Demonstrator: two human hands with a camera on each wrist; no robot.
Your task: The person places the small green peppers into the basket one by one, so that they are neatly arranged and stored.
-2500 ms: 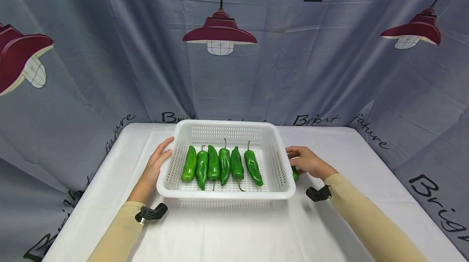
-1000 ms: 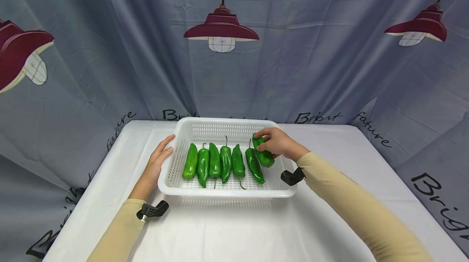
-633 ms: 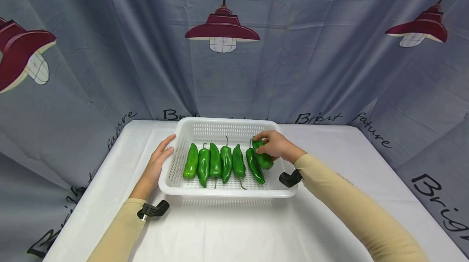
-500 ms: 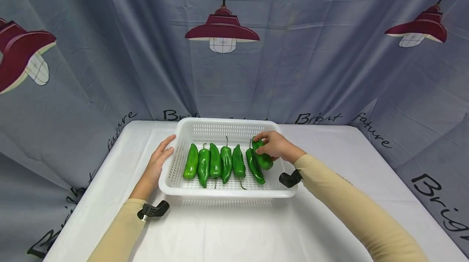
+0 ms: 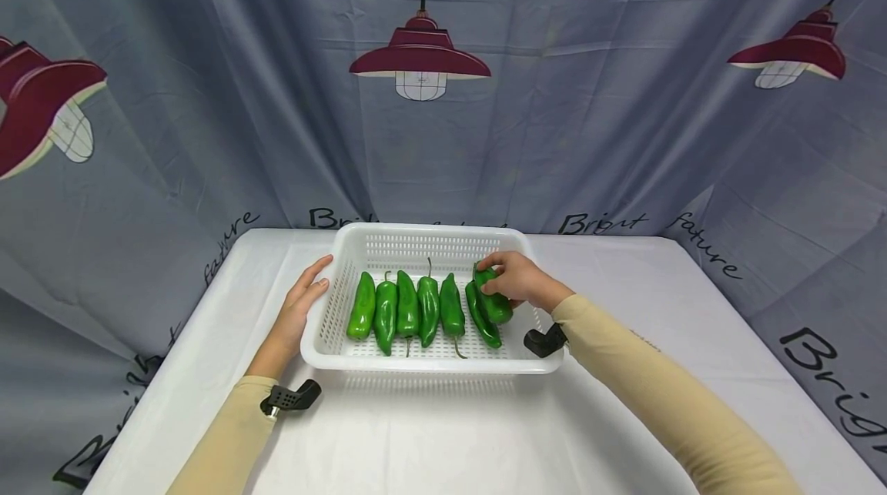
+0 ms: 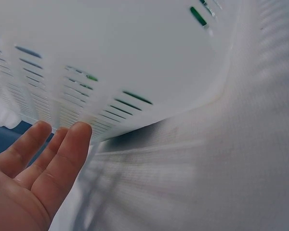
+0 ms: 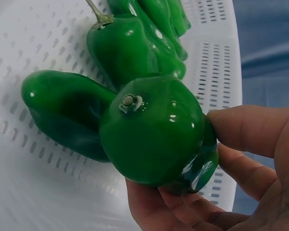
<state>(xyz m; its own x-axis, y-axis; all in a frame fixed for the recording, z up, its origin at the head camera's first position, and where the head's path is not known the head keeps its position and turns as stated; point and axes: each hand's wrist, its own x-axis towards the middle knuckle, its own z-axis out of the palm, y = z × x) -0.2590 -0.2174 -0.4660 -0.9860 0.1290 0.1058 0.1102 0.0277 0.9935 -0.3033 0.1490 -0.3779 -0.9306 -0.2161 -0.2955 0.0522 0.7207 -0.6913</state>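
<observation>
A white slotted plastic basket (image 5: 430, 365) holds a row of green peppers (image 5: 406, 309) lying side by side. At the row's right end, my right hand (image 5: 523, 279) grips one more green pepper (image 5: 497, 309) between thumb and fingers. In the right wrist view this held pepper (image 7: 151, 130) shows its blunt stem end and overlaps the pepper (image 7: 67, 113) beside it; whether it rests on the basket floor I cannot tell. My left hand (image 5: 291, 314) is at the basket's left side with fingers extended. The left wrist view shows its fingertips (image 6: 79, 132) against or very near the slotted wall.
The basket stands on a table covered with a white cloth (image 5: 430, 433). Behind and around the table hangs a grey-blue curtain (image 5: 277, 133) printed with lamps and lettering. Black wrist cameras sit on both forearms, the right one (image 5: 545, 341) over the basket's right rim.
My right hand has carried the pepper from outside the basket's right wall over the rim and inside. In the last half second it shifted slightly left and down. My left hand has stayed put.
</observation>
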